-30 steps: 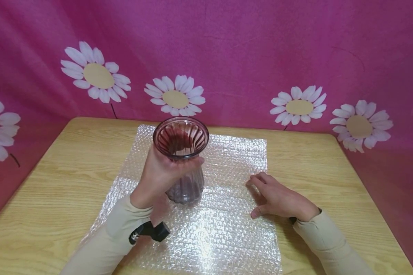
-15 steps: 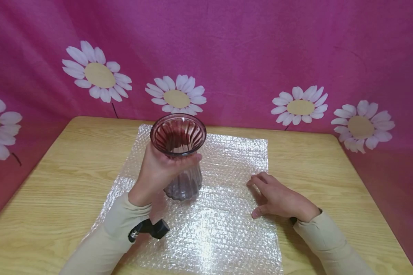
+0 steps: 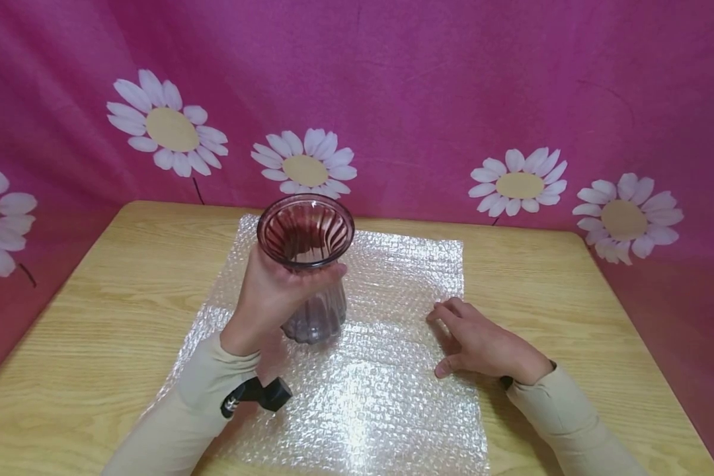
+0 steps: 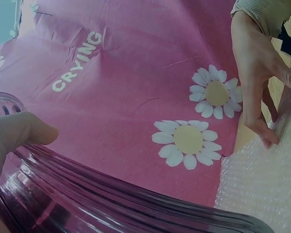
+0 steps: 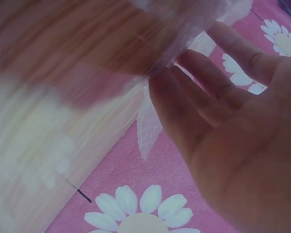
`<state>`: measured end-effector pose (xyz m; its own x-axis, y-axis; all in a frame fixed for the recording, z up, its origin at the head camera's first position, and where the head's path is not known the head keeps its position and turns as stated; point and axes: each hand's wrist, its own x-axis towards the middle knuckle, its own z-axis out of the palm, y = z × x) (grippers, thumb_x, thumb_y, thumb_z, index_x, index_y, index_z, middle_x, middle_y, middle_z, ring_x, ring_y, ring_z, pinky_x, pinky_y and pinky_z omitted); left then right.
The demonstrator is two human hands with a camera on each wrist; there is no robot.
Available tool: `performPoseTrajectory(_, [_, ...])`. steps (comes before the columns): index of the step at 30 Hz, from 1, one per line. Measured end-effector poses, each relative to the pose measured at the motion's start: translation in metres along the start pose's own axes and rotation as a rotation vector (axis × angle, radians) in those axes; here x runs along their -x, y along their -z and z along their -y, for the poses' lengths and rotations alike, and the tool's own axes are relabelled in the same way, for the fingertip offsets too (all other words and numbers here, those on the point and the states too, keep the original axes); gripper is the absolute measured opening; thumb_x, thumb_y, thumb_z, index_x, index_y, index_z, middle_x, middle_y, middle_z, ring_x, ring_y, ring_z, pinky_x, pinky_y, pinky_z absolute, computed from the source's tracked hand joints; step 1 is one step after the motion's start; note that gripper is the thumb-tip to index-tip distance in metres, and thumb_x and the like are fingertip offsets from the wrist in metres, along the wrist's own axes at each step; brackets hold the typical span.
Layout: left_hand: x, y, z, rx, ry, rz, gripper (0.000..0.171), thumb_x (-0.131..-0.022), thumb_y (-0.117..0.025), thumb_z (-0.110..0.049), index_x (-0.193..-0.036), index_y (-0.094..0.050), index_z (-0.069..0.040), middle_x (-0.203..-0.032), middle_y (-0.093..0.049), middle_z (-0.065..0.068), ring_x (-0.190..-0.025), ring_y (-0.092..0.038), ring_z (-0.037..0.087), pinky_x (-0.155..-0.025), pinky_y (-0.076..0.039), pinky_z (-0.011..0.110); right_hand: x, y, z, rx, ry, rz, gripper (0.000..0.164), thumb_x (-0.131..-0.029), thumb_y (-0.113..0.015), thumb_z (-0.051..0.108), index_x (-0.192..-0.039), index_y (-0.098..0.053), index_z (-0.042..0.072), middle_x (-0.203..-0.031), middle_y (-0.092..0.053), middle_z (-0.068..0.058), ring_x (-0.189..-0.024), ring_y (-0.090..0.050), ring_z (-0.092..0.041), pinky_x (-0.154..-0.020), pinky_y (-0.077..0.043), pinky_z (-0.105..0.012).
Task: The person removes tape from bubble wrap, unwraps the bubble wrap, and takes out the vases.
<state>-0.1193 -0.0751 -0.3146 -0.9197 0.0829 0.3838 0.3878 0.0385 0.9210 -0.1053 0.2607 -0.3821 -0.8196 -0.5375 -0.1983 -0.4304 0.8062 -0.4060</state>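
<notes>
My left hand [image 3: 268, 291] grips a ribbed, purple-tinted glass vase [image 3: 317, 320] just below its flared rim, thumb across the near side. The vase stands mouth up over a sheet of bubble wrap [image 3: 393, 396] and leans slightly. In the left wrist view the vase's ribbed side [image 4: 111, 199] runs along the bottom, with my thumb on its neck. My right hand [image 3: 484, 344] rests at the right edge of the bubble wrap, fingers relaxed and slightly bent. The right wrist view shows its fingertips [image 5: 160, 80] touching the wrap's edge.
A light wooden table [image 3: 571, 317] lies beneath the bubble wrap. Behind it hangs a pink cloth [image 3: 404, 86] printed with white daisies, close to the table's back edge. A black wrist camera [image 3: 274, 395] sticks out from my left wrist over the wrap.
The left hand has shifted the vase slightly leftward and up in the head view. My right hand stays where it was, and the bubble wrap lies unchanged.
</notes>
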Motion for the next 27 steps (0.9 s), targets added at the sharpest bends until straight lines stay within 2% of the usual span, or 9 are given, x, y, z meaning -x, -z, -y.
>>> performPoseTrajectory(7, [-0.0016, 0.0015, -0.0010, -0.009, -0.035, -0.009, 0.073, -0.071, -0.086, 0.005, -0.137, -0.054, -0.003, -0.127, -0.070, 0.018, -0.111, -0.070, 0.010, -0.102, -0.060, 0.041, 0.0001, -0.0002, -0.0004, 0.007, 0.006, -0.009, 0.078, -0.073, -0.089, 0.043, -0.135, -0.056, 0.010, -0.134, -0.051, -0.012, -0.115, -0.050, -0.024, -0.099, -0.053, -0.049])
performPoseTrajectory(13, [-0.0018, 0.0034, 0.0001, -0.022, 0.033, -0.044, 0.075, -0.072, -0.088, 0.002, -0.138, -0.053, -0.008, -0.129, -0.069, 0.013, -0.115, -0.068, 0.012, -0.104, -0.059, 0.044, -0.0005, -0.0001, -0.0006, -0.003, -0.002, 0.000, 0.078, -0.074, -0.089, 0.043, -0.136, -0.055, 0.012, -0.134, -0.050, -0.011, -0.114, -0.049, -0.023, -0.098, -0.053, -0.048])
performPoseTrajectory(16, [-0.0025, 0.0045, 0.0018, -0.024, 0.038, -0.057, 0.077, -0.072, -0.088, 0.001, -0.140, -0.051, -0.009, -0.131, -0.068, 0.013, -0.118, -0.067, 0.016, -0.105, -0.058, 0.044, -0.0006, -0.0005, -0.0010, -0.002, -0.004, 0.002, 0.078, -0.074, -0.089, 0.044, -0.137, -0.055, 0.012, -0.134, -0.050, -0.010, -0.114, -0.050, -0.023, -0.098, -0.053, -0.048])
performPoseTrajectory(27, [-0.0071, 0.0096, 0.0066, -0.061, 0.035, -0.082, 0.074, -0.073, -0.089, -0.002, -0.138, -0.055, -0.009, -0.128, -0.070, 0.013, -0.112, -0.069, 0.013, -0.097, -0.061, 0.031, -0.0002, 0.0005, 0.0000, -0.009, -0.020, 0.009, 0.078, -0.074, -0.089, 0.044, -0.137, -0.055, 0.013, -0.135, -0.050, -0.011, -0.114, -0.050, -0.023, -0.098, -0.053, -0.048])
